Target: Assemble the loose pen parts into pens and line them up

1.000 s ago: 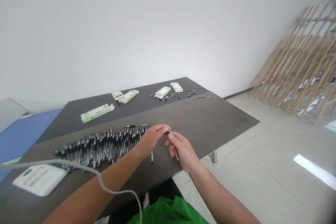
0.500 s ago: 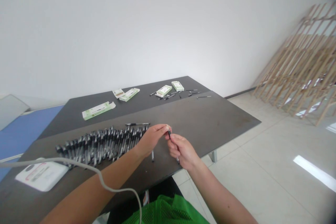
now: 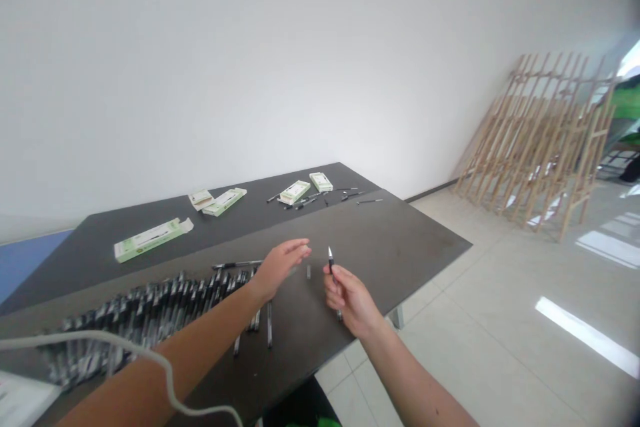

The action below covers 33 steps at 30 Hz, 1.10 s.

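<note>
Five green-and-white cartons on the far part of the dark surface, contents hidden, with about six loose pens beside them. Right grip clamped on one black pen, tip up; left grip open and empty, just past a long row of black pens, a white cable across that forearm.

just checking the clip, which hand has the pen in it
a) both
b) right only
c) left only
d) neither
b, the right hand grips a black pen upright in its fingers, while the left hand is open and holds nothing.
</note>
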Motion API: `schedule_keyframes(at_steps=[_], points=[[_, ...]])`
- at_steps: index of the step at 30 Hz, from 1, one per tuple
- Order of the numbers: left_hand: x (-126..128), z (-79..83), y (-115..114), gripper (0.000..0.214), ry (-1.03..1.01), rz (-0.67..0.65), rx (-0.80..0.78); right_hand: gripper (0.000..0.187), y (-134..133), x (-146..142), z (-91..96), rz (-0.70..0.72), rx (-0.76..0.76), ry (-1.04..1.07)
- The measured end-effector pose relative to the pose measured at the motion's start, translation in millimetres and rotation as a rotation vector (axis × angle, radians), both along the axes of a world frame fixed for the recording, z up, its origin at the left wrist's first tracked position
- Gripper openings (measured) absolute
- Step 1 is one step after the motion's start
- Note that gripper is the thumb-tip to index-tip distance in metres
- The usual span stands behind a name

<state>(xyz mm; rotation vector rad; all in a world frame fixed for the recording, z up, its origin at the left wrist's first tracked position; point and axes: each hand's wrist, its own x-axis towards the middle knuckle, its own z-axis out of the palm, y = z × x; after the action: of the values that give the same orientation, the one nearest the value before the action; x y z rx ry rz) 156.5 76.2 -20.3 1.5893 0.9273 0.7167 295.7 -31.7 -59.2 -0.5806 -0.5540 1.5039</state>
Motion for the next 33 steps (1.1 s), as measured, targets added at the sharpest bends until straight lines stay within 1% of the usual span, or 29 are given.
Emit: schedule_keyframes(at_steps=[2,5,7,10,13,16,18,20,22,24,27,29,31,33], points=[[2,-7.9,29,0.051,0.101,0.098,0.063,0.024,8,25,-4.0,-0.103,-0.006,-0.079],[2,-18.7,77,0.047,0.209,0.201,0.138,0.025,27,68,-6.9,-0.257,-0.028,-0.173],[4,-24.7,109,0.045,0.282,0.260,0.184,0.025,47,96,-6.6,-0.339,-0.038,-0.208],[8,-33.0,151,0.041,0.414,0.324,0.257,0.024,86,130,-4.7,-0.419,-0.038,-0.202],[14,-41.8,185,0.041,0.554,0.354,0.324,0.022,126,147,-6.8,-0.486,-0.037,-0.166],[14,-49.3,212,0.041,0.687,0.366,0.396,0.023,154,148,-16.8,-0.512,-0.038,-0.122],[12,-51.5,226,0.040,0.757,0.370,0.455,0.024,163,145,-26.1,-0.507,-0.040,-0.096],[13,-51.5,237,0.040,0.805,0.357,0.526,0.024,166,142,-34.5,-0.492,-0.045,-0.076],[21,-50.5,247,0.040,0.832,0.304,0.599,0.025,166,142,-39.8,-0.477,-0.049,-0.065],[36,-50.8,253,0.039,0.848,0.217,0.660,0.025,166,144,-41.9,-0.469,-0.048,-0.062],[66,-56.0,258,0.036,0.878,0.102,0.709,0.025,166,144,-41.3,-0.461,-0.041,-0.066],[82,-61.9,259,0.034,0.908,0.072,0.718,0.025,165,144,-40.3,-0.456,-0.036,-0.073],[89,-67.9,257,0.033,0.939,0.066,0.721,0.025,165,142,-39.6,-0.456,-0.031,-0.078],[85,-72.2,255,0.031,0.961,0.061,0.731,0.024,164,141,-39.2,-0.456,-0.025,-0.081]])
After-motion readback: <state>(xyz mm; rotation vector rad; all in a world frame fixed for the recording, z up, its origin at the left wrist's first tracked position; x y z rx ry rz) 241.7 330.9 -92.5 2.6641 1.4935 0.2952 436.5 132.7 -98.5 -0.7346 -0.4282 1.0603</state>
